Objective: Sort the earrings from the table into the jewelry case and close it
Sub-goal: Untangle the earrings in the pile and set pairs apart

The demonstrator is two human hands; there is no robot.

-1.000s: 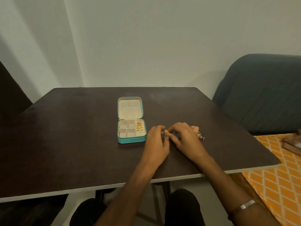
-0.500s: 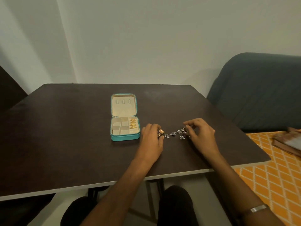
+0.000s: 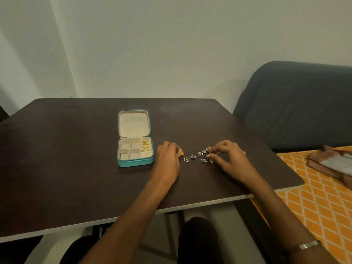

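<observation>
wall [image 3: 171,44]: pale, plain | table [image 3: 57,159]: dark | sofa [image 3: 295,107]: grey-blue | cloth [image 3: 314,202]: orange lattice

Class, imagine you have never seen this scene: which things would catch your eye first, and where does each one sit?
The open teal jewelry case stands out mid-table, gold earrings lined up in its right-hand compartment. Just right of it, the left hand pinches a gold earring. Further right, the right hand picks at a cluster of silver and gold earrings on the dark table.
</observation>
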